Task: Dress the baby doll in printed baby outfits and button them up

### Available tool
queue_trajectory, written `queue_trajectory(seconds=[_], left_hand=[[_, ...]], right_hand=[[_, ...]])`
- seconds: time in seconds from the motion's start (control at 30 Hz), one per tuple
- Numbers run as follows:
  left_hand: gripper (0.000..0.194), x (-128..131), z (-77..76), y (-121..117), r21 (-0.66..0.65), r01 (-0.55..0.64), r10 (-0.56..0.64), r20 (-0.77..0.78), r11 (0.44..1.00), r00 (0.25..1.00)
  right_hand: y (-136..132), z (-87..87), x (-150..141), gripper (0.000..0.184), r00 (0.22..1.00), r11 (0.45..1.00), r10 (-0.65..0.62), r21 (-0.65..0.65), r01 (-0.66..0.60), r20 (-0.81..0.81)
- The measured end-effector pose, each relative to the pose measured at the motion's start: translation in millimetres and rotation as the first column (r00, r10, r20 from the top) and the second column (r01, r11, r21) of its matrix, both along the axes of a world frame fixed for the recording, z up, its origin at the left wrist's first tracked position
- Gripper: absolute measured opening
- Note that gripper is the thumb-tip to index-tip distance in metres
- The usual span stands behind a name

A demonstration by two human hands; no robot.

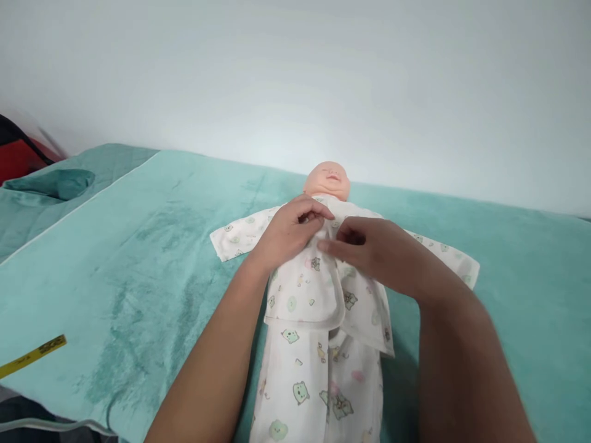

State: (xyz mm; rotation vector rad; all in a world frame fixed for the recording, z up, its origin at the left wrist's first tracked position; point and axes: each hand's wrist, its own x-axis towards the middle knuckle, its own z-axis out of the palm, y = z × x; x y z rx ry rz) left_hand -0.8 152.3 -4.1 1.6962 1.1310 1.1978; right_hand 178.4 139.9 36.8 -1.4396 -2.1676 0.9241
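A baby doll point(327, 180) lies on its back, its head toward the wall. It wears a white wrap-front baby shirt point(305, 301) printed with small animals, and matching pants point(295, 381). My left hand point(295, 231) rests on the chest, thumb and forefinger closed on the shirt's front near the neckline. Beside it, my right hand point(373, 246) is curled with its fingers closed at the shirt front; the exact pinch is partly hidden. One front panel overlaps the other, and the lower right flap hangs apart. Both sleeves spread outward, with no doll hands showing at the cuffs.
A teal plush cover point(152, 258) lies under the doll, against a white wall point(295, 80). A yellow strip point(34, 357) lies at the left edge, above a pale cable point(55, 423). Something red and black point(21, 154) sits at the far left.
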Motion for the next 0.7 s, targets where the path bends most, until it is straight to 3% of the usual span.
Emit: queue_trajectory(seconds=[0.2, 0.4, 0.47, 0.57, 0.7], left_hand=[[0.014, -8, 10.5, -8, -0.058, 0.087, -0.088, -0.023, 0.995, 0.996], [0.012, -18, 23.8, -18, -0.132, 0.245, -0.26, -0.112, 0.961, 0.959], [0.012, -19, 25.3, -19, -0.163, 0.279, -0.3, -0.121, 0.946, 0.946], [0.015, -18, 27.3, -20, -0.187, 0.326, -0.354, -0.139, 0.927, 0.925], [0.014, -17, 31.2, -22, -0.229, 0.345, -0.391, -0.205, 0.91, 0.897]], right_hand=[[-20, 6.5, -6, 0.037, 0.959, 0.991, -0.037, 0.133, -0.001, 0.28], [-24, 4.8, 5, 0.027, 0.959, 0.999, 0.019, 0.032, -0.029, 0.282], [-25, 1.0, 10, 0.022, 0.982, 1.0, 0.008, -0.021, -0.004, 0.19], [-25, -7.5, 17, 0.014, 0.995, 0.984, -0.004, -0.175, -0.014, -0.1], [-22, -19.4, 21, 0.025, 0.903, 0.956, -0.034, -0.277, -0.096, -0.427]])
